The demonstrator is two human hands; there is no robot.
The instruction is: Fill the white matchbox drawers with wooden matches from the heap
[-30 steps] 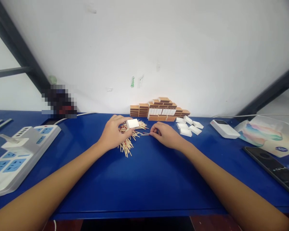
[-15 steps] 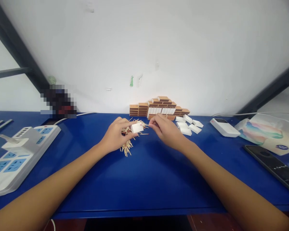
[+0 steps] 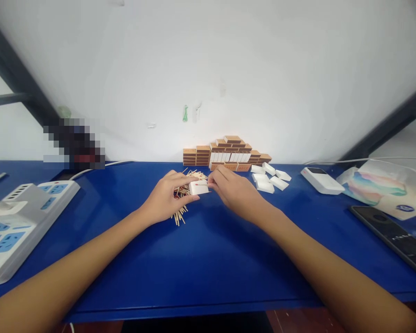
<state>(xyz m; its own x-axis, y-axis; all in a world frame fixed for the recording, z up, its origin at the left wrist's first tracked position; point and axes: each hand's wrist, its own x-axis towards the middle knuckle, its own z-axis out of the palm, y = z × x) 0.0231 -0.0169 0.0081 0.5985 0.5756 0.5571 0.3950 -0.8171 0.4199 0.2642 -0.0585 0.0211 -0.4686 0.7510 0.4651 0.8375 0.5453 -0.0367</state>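
Note:
A small white matchbox tray (image 3: 198, 188) is gripped between the thumb and fingers of my left hand (image 3: 164, 196), above a loose heap of matchsticks (image 3: 180, 215). My right hand (image 3: 230, 186) pinches one matchstick (image 3: 201, 185) by its end at the tray's right side. The stick lies across the top of the tray with its dark red head pointing left. My left hand hides part of the heap. Behind my hands, brown matchboxes (image 3: 203, 156) are stacked in steps against the wall, with a row of white-faced ones in the middle.
Several white trays (image 3: 263, 185) lie right of my right hand. Farther right are a white device (image 3: 321, 180), a plastic packet (image 3: 374, 185) and a black phone (image 3: 390, 236). A white power strip (image 3: 31, 222) with a plugged-in cable stands on the left of the blue table (image 3: 194, 268).
My right hand has moved slightly left and down, up to the tray. The matchstick is now over the tray in my left hand. The view has shifted slightly.

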